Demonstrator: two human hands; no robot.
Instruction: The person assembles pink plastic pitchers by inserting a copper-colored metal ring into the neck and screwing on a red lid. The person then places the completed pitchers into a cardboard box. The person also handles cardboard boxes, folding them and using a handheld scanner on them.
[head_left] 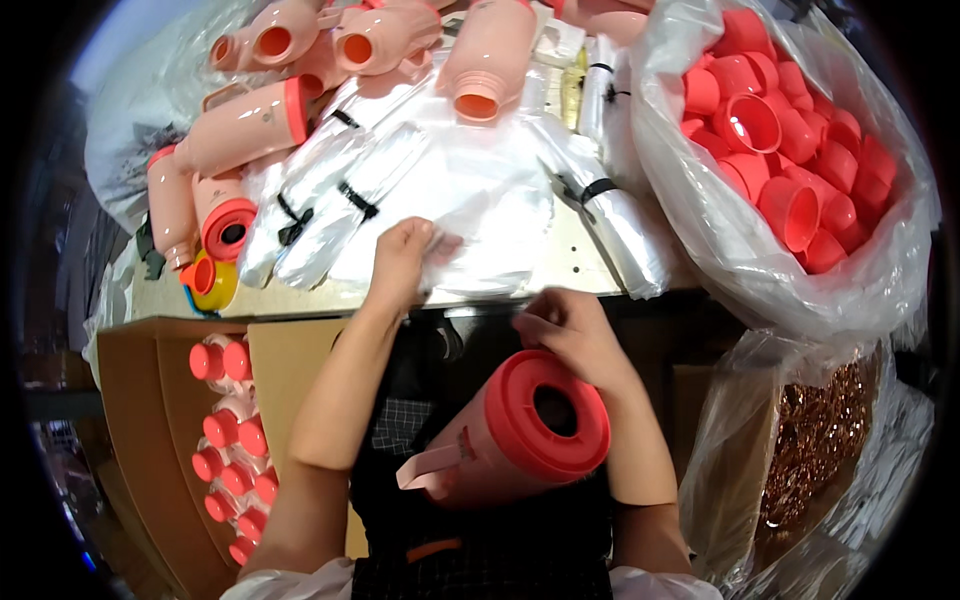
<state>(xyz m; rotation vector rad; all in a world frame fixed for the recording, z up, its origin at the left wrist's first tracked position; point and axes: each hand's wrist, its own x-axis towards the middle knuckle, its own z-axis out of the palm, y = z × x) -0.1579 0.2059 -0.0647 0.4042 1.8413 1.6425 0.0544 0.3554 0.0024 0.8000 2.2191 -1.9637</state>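
Note:
At the bench's front edge my left hand (pixel 400 255) is closed, thumb against fingers, pinching a clear plastic bag (pixel 490 220) by its near left side. My right hand (pixel 565 325) is curled just off the edge, right of the left hand; whatever its fingers may hold is hidden. Below it a pink jug (pixel 470 475) with a handle lies tilted against my lap and apron, beside my right forearm. Its red round end (pixel 590 430), with a dark hole in the middle, points up and to the right.
Several pink flask bodies (pixel 245 125) lie at the back and left of the bench. Bundles of clear bags (pixel 625 235) tied with black bands flank the bag stack. A plastic sack of red cups (pixel 790 130) stands right, above a lined box of coppery pieces (pixel 815 440). Red-capped bottles (pixel 222 428) fill a carton (pixel 150 400) at left.

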